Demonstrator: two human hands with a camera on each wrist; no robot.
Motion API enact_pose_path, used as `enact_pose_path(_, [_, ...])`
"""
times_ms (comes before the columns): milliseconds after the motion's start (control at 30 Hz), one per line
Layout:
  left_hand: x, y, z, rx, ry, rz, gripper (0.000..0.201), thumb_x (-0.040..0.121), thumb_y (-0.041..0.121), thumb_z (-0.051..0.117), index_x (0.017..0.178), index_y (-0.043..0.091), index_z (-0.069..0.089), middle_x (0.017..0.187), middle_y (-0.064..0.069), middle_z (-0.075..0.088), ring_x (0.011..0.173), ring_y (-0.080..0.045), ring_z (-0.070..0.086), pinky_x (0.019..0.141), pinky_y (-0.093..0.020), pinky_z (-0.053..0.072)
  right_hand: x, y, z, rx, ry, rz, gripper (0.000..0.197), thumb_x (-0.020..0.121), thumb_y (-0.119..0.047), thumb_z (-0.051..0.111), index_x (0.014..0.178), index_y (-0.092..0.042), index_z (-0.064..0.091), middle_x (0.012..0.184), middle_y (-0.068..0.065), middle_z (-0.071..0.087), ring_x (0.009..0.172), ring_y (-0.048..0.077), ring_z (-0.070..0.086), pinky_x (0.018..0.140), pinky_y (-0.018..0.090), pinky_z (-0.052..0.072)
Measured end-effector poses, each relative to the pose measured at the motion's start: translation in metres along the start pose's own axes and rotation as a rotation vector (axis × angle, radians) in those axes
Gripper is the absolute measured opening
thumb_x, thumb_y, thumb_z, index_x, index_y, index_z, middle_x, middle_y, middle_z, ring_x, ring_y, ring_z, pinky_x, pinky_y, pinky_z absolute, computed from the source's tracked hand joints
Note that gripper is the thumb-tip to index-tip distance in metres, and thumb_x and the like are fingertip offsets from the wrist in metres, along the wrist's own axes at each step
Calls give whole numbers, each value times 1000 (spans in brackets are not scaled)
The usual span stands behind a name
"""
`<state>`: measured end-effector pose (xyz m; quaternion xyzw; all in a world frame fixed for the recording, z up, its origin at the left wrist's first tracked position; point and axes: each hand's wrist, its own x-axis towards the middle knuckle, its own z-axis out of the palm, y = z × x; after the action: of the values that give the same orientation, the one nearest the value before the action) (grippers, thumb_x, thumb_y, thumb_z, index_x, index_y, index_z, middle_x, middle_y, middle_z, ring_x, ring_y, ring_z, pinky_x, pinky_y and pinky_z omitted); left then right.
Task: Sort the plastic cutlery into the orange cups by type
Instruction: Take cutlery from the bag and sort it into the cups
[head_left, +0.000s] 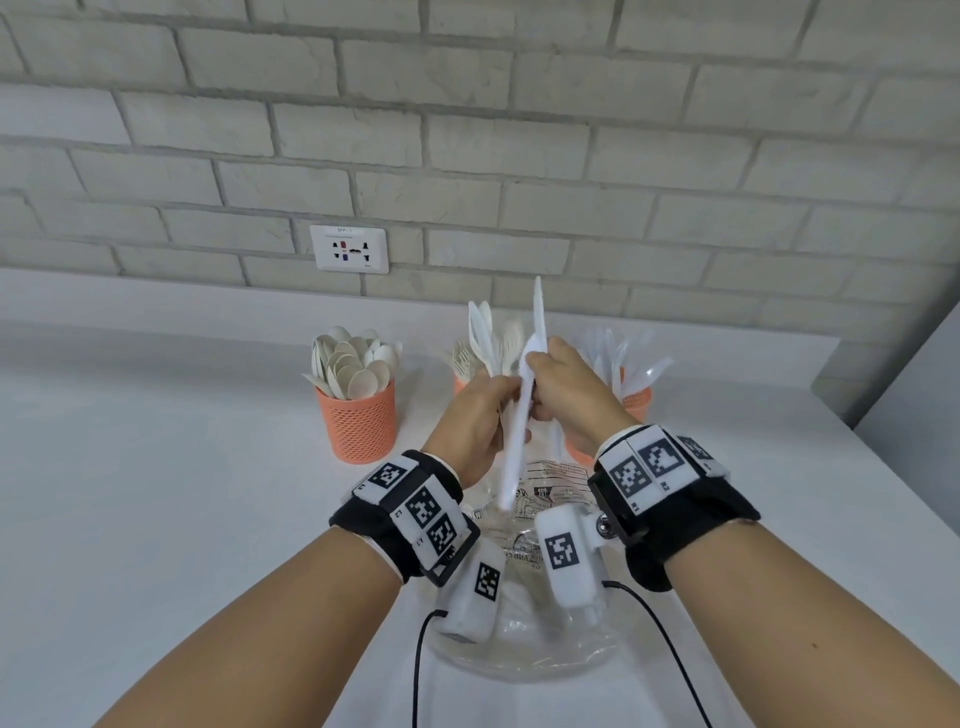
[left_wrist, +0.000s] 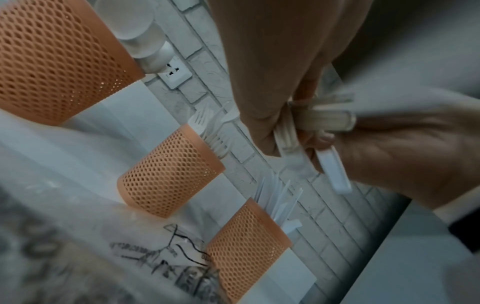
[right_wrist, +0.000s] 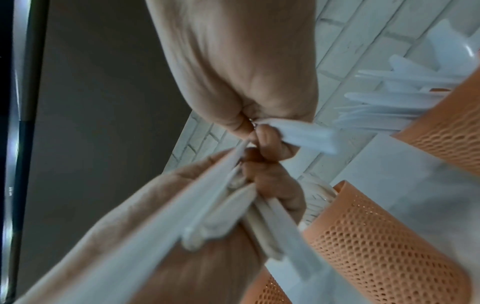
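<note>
Fingers of both hands clamp a cutlery bundle above the cups.

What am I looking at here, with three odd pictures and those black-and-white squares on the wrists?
No robot: a person sorting cutlery, wearing a head camera and one on each wrist; the squares are tracking markers. From the head view, the left hand grips a bundle of white cutlery, while the right hand pinches a white knife out of it. On the white counter stand orange mesh cups: one with spoons, others partly hidden. A clear plastic bag lies below.
</note>
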<state>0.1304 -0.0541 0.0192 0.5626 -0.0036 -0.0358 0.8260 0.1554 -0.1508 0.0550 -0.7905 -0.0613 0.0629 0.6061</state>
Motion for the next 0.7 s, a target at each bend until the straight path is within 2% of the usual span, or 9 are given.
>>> enact_pose_path(100, [1, -1, -1, -16, -30, 43, 19, 99, 9, 37, 86, 6, 51, 54, 2, 54, 47, -9, 44, 45, -21, 40, -3, -1, 1, 124, -21, -4, 11, 98, -14, 30, 95, -10, 40, 67, 8, 46, 48, 21, 48, 46, 31, 45])
enact_pose_path(167, [3, 1, -5, -26, -43, 29, 17, 97, 6, 42, 85, 6, 54, 58, 0, 52, 52, -9, 41, 43, -17, 38, -4, -1, -1, 130, -20, -31, 13, 101, -18, 30, 95, -11, 39, 64, 7, 47, 45, 19, 49, 44, 30, 45])
enact_pose_path(267, [5, 2, -10, -24, -73, 32, 6, 93, 3, 50, 91, 4, 55, 62, -3, 50, 51, -8, 41, 44, -16, 40, -6, -2, -5, 36, -12, -139, 10, 100, -21, 36, 96, -16, 44, 67, 3, 51, 43, 7, 47, 41, 19, 37])
enact_pose_path(333, [3, 3, -8, 3, -41, 43, 11, 92, -2, 49, 102, 1, 52, 62, -2, 48, 48, -7, 44, 45, -18, 42, -8, -5, -4, -31, 3, -232, 5, 96, -22, 48, 93, -19, 50, 66, -4, 51, 44, 1, 47, 42, 13, 36])
enact_pose_path(433, [2, -1, -4, 83, 5, 95, 25, 89, -11, 47, 112, -1, 48, 60, -3, 49, 46, -9, 46, 45, -19, 41, -5, -8, 0, -118, 79, -319, 3, 86, -17, 62, 88, -16, 60, 71, -5, 58, 61, 9, 56, 58, 22, 46])
enact_pose_path(500, [0, -3, -2, 152, 31, 124, 31, 88, -12, 48, 117, -2, 46, 60, -3, 50, 44, -8, 46, 44, -19, 40, -3, -8, 3, -149, 138, -310, 8, 83, -12, 64, 90, -10, 63, 79, 2, 63, 72, 17, 60, 69, 30, 51])
enact_pose_path(533, [0, -4, -2, 174, 35, 130, 33, 88, -10, 49, 119, 0, 44, 60, -2, 50, 44, -8, 46, 44, -19, 40, -1, -8, 3, -159, 149, -296, 11, 83, -11, 63, 93, -7, 63, 81, 4, 63, 75, 19, 61, 70, 31, 51])
enact_pose_path(633, [-4, -4, -4, 234, 15, 148, 33, 90, -3, 52, 120, 10, 44, 57, 6, 52, 43, -6, 43, 44, -20, 38, 3, -7, 4, -192, 113, -223, 18, 83, -12, 61, 100, -8, 57, 82, 4, 60, 72, 19, 59, 64, 32, 50])
enact_pose_path(700, [-5, -3, -5, 261, -1, 170, 32, 91, -1, 53, 119, 13, 45, 58, 6, 51, 44, -6, 42, 45, -20, 37, 7, -7, 3, -125, 98, -165, 17, 84, -11, 56, 100, -13, 54, 76, 1, 57, 65, 17, 55, 55, 29, 45])
